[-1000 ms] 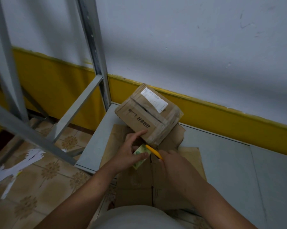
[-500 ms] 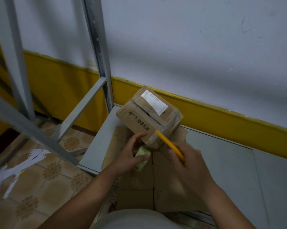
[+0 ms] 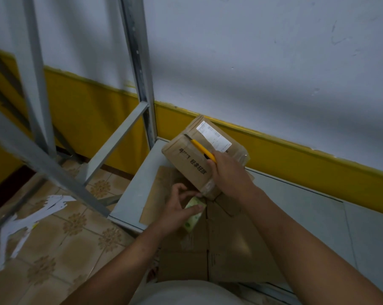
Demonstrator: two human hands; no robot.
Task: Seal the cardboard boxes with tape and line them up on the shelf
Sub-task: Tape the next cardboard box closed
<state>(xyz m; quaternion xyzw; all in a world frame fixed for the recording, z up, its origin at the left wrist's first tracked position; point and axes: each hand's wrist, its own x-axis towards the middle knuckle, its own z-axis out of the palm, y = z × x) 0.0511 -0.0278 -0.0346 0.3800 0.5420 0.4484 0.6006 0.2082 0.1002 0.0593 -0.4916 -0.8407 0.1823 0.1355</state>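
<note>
Along the lower left of the frame, white paper scraps (image 3: pixel 54 201) lie on the patterned tiled floor (image 3: pixel 54 249). Right of them a grey metal upright (image 3: pixel 137 62) rises at the corner of the grey shelf board (image 3: pixel 133 194), which carries flattened cardboard (image 3: pixel 230 249) across the lower middle. Over that cardboard the left hand (image 3: pixel 177 208) pinches a small green-and-white item (image 3: pixel 193 216) between thumb and fingers, just below the near corner of the cardboard box (image 3: pixel 186 164). The box sits at centre frame on the shelf, close to the wall, tilted, with black printing on its side and a white label (image 3: pixel 213 136) on top. A yellow utility knife (image 3: pixel 200 148) lies across its top, tip at the far edge, clenched in the right hand (image 3: pixel 230 175). A yellow wall band (image 3: pixel 318 164) runs off to the right.
</note>
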